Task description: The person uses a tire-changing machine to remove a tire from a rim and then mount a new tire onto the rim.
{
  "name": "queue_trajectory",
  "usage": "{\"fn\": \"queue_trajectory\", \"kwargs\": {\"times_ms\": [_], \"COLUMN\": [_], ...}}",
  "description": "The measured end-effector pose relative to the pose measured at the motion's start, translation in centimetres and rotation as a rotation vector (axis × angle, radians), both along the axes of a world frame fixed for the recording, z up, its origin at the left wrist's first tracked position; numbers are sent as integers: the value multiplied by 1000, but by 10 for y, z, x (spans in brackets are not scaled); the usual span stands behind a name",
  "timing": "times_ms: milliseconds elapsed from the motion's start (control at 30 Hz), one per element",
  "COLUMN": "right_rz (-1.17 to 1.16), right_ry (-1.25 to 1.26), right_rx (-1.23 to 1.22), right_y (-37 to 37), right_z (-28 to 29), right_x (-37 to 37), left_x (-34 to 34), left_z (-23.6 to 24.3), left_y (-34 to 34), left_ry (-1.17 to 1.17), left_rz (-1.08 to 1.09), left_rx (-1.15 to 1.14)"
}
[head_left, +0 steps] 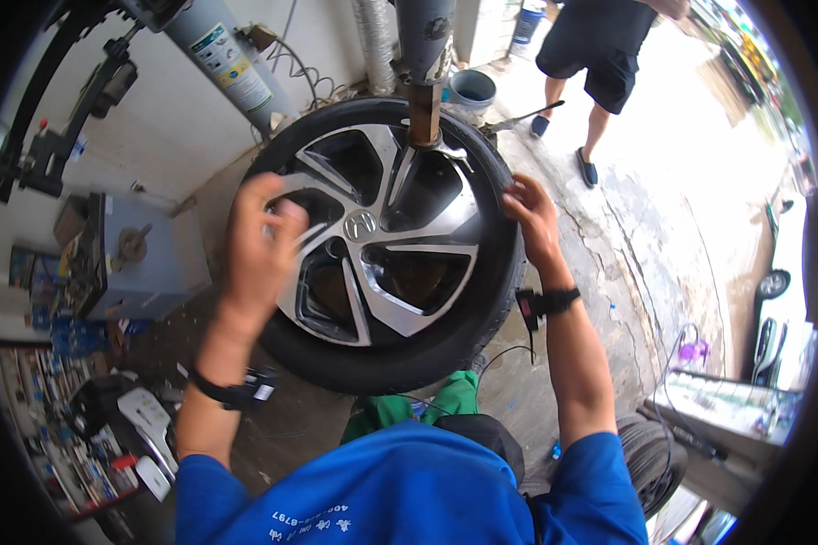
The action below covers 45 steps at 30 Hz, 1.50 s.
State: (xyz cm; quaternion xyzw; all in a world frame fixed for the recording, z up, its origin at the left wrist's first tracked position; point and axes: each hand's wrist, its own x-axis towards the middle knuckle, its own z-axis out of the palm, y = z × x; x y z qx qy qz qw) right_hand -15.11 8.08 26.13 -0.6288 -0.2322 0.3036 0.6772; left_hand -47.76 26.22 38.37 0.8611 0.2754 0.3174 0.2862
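Note:
A black tyre [373, 363] on a silver-and-black alloy rim [409, 300] lies flat before me. A rusty hexagonal shaft [423, 118] stands over its far edge, with a small metal head [454, 154] at its lower end. My left hand [266, 227], blurred, is over the left of the wheel with bent, parted fingers and nothing visible in them; I cannot tell whether it touches the wheel. My right hand [532, 213] is at the tyre's right edge, fingers curved and apart, apparently touching the rubber without gripping it.
A person [600, 64] in dark shorts stands beyond, on the right. A grey cylinder [218, 64] is at upper left, a bucket [472, 90] behind the tyre, a grey metal box [136, 272] at left, tool clutter [45, 427] lower left, stacked tyres [654, 463] lower right.

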Motion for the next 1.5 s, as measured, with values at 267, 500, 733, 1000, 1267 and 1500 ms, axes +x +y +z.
{"fn": "queue_trajectory", "kwargs": {"times_ms": [267, 500, 733, 1000, 1267, 1500], "right_rz": [-34, -27, 177, 471, 721, 980], "right_ry": [66, 40, -3, -63, -196, -165], "right_rx": [-205, -340, -382, -492, -726, -859], "right_y": [-212, -288, -240, -102, 13, 69], "right_z": [-30, -44, -53, -73, -180, -303], "right_x": [47, 94, 147, 214, 250, 236], "left_x": [124, 181, 191, 197, 211, 206], "left_z": [-107, -139, -149, -136, -134, -148], "left_y": [-176, -181, -183, -176, -169, -180], "left_ry": [322, 378, 373, 377, 461, 586], "left_rz": [-211, -90, -11, 15, 93, 127], "left_rx": [14, 30, 67, -32, -102, 20]}}
